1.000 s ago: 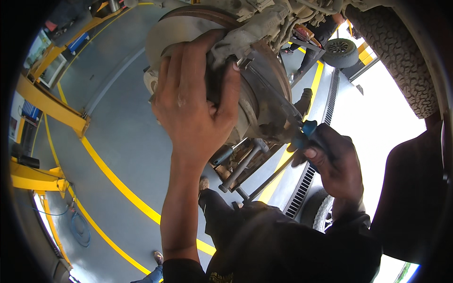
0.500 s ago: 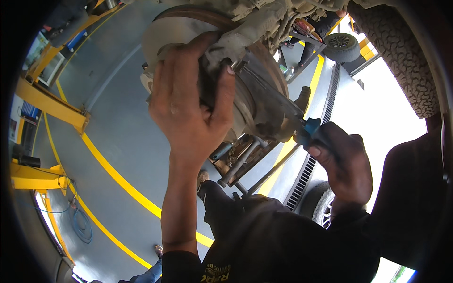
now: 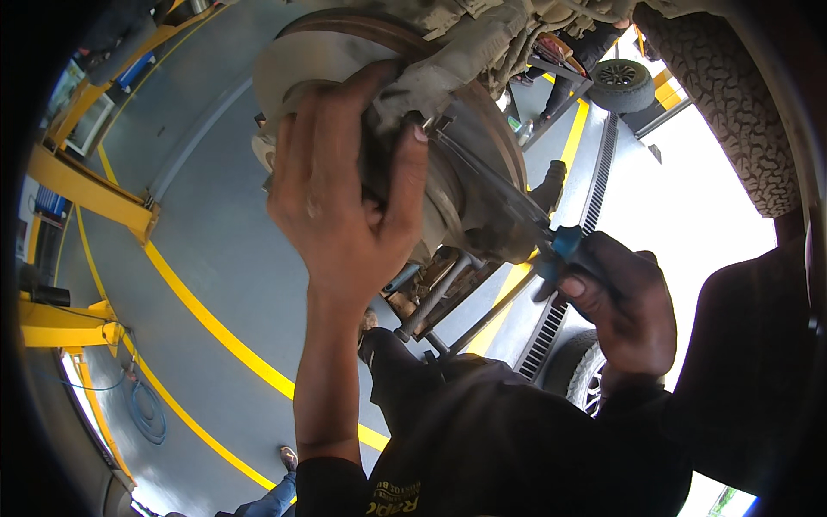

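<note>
A brake disc with a rusty rim stands under the vehicle, with a grey cast brake caliper across it. My left hand is wrapped over the caliper's near side, fingers up against the disc face and thumb by the casting's lower end. The palm hides what lies beneath it. To the right, my right hand grips the teal and dark handle of a screwdriver. Its long shaft slants up and left to the caliper near my left thumb; the exact contact of the tip is hidden.
Suspension parts crowd the space above. A knobbly tyre hangs at the upper right. One loose wheel lies beyond, and another wheel is beside my right forearm. Yellow lift arms reach in from the left, near a coiled blue hose.
The teal handle has turned slightly in my right hand, which has shifted a little. My left hand keeps its hold on the caliper, moving slightly left.
</note>
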